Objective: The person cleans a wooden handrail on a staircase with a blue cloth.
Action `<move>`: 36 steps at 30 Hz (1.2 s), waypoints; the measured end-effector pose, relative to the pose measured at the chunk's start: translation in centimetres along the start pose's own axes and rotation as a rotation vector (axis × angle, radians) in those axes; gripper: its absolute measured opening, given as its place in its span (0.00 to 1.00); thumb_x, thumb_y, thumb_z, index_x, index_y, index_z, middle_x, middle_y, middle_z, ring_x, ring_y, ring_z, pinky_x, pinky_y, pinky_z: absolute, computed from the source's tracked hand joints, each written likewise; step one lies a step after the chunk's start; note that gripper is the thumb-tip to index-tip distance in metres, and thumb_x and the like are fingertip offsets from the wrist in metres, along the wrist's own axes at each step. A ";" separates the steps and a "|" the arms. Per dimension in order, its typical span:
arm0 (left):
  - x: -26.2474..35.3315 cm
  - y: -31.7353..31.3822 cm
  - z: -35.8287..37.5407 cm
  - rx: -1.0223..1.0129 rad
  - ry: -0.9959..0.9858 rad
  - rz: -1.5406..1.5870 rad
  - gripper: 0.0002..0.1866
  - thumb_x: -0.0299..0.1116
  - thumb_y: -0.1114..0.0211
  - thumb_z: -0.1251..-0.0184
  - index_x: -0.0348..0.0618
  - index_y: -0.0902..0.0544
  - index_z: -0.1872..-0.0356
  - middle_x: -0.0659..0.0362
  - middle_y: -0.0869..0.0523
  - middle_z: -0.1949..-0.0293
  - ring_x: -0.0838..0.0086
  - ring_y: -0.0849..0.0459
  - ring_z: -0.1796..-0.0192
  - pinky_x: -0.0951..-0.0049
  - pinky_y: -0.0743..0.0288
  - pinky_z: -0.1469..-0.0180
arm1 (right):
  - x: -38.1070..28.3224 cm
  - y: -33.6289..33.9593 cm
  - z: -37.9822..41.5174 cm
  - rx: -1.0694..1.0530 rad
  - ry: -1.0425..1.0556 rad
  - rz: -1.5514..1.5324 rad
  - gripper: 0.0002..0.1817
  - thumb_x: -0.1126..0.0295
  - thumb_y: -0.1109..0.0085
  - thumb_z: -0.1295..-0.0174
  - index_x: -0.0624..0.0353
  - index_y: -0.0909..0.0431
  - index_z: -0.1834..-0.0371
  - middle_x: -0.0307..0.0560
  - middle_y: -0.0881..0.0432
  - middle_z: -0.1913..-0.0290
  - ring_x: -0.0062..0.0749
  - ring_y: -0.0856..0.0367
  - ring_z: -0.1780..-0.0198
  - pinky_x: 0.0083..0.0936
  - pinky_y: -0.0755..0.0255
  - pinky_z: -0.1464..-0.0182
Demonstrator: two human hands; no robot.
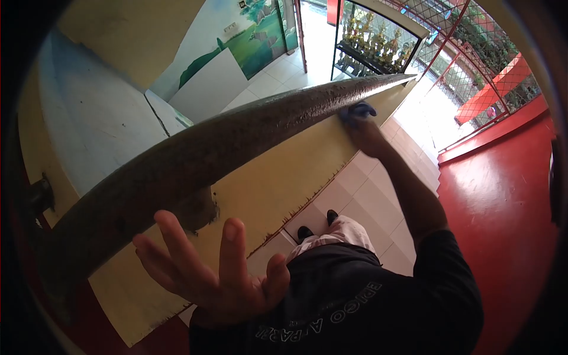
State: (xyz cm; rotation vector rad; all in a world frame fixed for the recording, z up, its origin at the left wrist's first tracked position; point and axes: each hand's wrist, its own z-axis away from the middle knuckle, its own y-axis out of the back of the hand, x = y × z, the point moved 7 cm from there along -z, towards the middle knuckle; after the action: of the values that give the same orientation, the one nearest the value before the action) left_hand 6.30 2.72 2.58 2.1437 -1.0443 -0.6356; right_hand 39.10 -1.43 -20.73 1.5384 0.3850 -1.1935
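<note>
A thick dark handrail (236,139) with a worn, shiny surface runs from the lower left to the upper right, above a yellow low wall (266,183). My right hand (364,135) reaches far forward and is closed on a blue cloth (358,111), which sits right at the underside of the rail near its far end. In the foreground my left hand (216,275) is raised with the fingers spread, holding nothing. Its fingertips overlap the rail's lower edge in this view, close to a bracket (201,210) that joins the rail to the wall.
Light tiles (378,195) cover the floor around my feet. A red wall (497,219) stands on the right, below wire mesh (473,65). Beyond the rail are a glass cabinet of trophies (376,41), a painted mural (254,38) and a pale panel (210,86).
</note>
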 end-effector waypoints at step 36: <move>-0.9 -0.3 0.4 0.315 0.128 0.259 0.49 0.58 0.50 0.30 0.53 0.68 0.19 0.33 0.38 0.27 0.38 0.56 0.20 0.41 0.70 0.21 | -16.9 -5.0 6.8 -0.230 0.568 0.089 0.30 0.76 0.46 0.45 0.56 0.26 0.34 0.54 0.28 0.29 0.56 0.31 0.30 0.46 0.39 0.27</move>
State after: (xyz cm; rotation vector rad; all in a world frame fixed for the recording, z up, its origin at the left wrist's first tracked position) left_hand 5.69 3.43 2.25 2.2219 -1.3948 -0.2190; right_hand 24.57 0.14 -8.69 1.6527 0.7886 -0.6005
